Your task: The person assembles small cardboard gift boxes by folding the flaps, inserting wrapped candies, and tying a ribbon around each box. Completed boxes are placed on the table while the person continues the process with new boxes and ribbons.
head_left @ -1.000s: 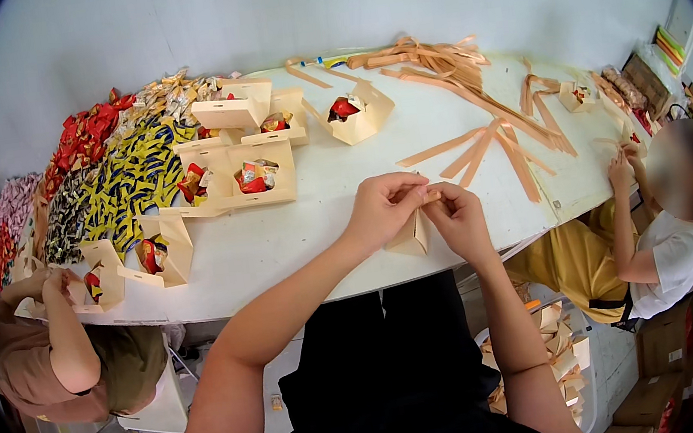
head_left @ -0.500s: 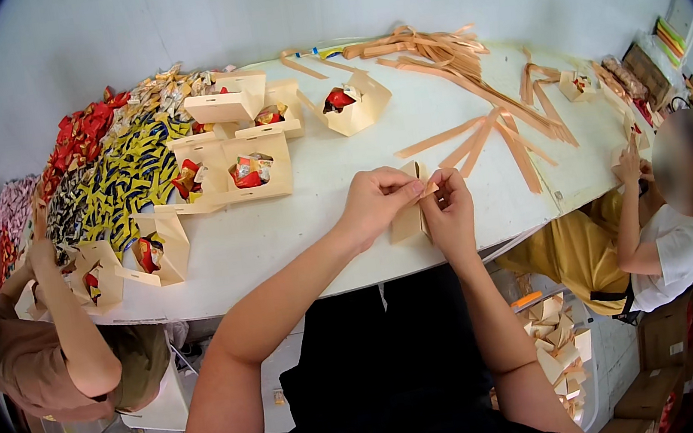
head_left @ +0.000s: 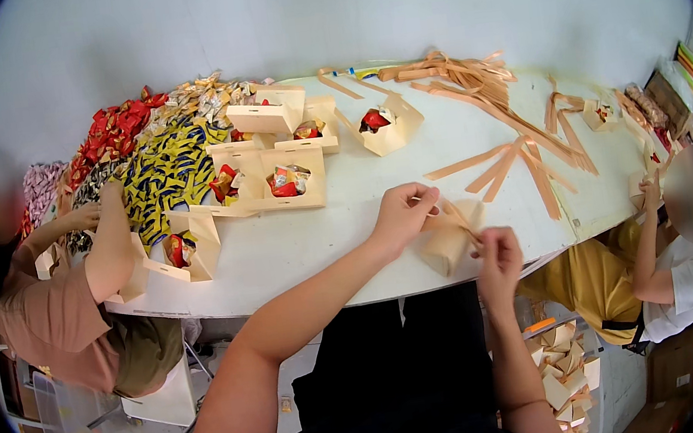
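Note:
A small cream cardboard box (head_left: 446,249), closed, stands near the table's front edge between my two hands. Over its top runs a peach-coloured ribbon (head_left: 457,218), slightly smeared by motion. Just left of the box, my left hand (head_left: 405,216) is closed, with thumb and fingers pinching one end of the ribbon. To the right and a little nearer, my right hand (head_left: 500,256) pinches the other end, its fingers curled. Whether the ribbon is knotted on top cannot be made out.
Open cream boxes (head_left: 305,196) with wrapped sweets stand at left, beside heaps of yellow-and-dark sweets (head_left: 164,171) and red ones (head_left: 115,128). Loose ribbons (head_left: 459,73) lie at the back right. People sit on both sides. Below the table, a bin holds many boxes (head_left: 566,371).
My hands have drawn apart from their joined position above the box, pulling the ribbon ends sideways. The whole view has shifted slightly. The person at left has moved an arm.

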Demonstrator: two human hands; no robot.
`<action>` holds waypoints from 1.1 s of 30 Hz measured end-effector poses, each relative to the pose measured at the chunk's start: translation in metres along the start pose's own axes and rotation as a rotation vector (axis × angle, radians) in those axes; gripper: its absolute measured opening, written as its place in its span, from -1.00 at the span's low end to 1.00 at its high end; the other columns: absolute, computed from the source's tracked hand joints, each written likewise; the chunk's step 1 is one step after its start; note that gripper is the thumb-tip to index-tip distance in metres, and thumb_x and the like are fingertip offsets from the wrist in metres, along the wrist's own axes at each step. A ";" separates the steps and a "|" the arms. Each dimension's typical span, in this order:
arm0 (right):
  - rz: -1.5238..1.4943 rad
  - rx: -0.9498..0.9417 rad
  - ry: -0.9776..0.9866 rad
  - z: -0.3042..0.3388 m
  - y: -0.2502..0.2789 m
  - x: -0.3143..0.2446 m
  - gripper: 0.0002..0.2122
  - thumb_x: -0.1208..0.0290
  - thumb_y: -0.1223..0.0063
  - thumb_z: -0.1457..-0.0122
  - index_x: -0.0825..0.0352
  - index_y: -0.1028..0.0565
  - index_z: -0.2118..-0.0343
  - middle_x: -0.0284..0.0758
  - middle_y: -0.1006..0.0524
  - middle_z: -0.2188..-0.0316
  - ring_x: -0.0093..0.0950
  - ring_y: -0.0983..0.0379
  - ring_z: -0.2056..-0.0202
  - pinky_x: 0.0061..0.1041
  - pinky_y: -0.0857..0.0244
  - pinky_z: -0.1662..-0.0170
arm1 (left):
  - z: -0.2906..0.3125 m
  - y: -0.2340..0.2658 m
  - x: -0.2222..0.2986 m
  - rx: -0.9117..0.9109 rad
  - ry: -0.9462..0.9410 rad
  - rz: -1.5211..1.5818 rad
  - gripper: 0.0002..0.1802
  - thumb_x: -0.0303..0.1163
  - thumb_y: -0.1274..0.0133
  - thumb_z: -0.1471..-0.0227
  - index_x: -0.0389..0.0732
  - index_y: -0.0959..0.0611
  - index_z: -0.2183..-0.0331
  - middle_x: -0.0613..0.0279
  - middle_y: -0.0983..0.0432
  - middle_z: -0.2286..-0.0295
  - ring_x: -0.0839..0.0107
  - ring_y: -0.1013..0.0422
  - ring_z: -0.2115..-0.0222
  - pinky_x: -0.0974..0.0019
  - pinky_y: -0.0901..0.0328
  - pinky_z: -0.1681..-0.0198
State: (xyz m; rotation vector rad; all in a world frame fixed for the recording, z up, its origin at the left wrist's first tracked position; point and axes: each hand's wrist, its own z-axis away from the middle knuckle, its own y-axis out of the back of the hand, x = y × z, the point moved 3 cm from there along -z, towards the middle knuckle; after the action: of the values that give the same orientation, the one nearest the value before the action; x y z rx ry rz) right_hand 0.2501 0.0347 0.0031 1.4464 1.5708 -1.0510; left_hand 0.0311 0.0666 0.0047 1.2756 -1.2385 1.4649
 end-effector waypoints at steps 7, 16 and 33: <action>0.653 -0.463 -0.049 0.059 0.219 -0.117 -0.86 0.60 -0.15 -0.25 0.40 -0.49 0.47 -0.38 -0.51 0.50 -0.56 -0.42 0.42 -0.51 -0.29 0.32 | -0.015 0.043 0.003 0.350 0.121 0.223 -0.35 0.09 0.01 -0.45 -0.34 -0.39 -0.16 0.02 -0.39 0.09 0.28 -0.55 0.24 0.19 -0.61 0.22; 0.733 -0.975 0.206 0.110 0.264 -0.185 -0.84 0.45 -0.44 -0.10 0.35 -0.74 0.25 -0.27 -0.69 0.44 -0.38 -0.64 0.34 -0.44 -0.46 0.25 | -0.081 0.073 0.006 0.525 0.219 0.130 -0.23 0.23 0.24 -0.46 -0.30 -0.41 -0.24 0.07 -0.44 0.04 0.29 -0.55 0.22 0.18 -0.54 0.40; 0.648 -0.723 0.433 -0.031 0.044 -0.152 -0.76 0.54 -0.41 -0.13 0.30 -0.65 0.13 -0.18 -0.65 0.18 -0.12 -0.58 0.08 -0.21 -0.48 0.01 | -0.053 0.084 0.010 0.210 -0.024 -0.494 -0.66 -0.30 0.02 -0.21 -0.37 -0.73 0.29 0.05 -0.64 0.49 0.25 -0.56 0.51 0.10 -0.44 0.32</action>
State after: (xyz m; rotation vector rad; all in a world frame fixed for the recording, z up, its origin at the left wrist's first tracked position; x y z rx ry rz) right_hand 0.3072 0.0059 0.1511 1.5189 1.3740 0.2150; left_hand -0.0623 0.1029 0.0009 1.6046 -0.7201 1.2368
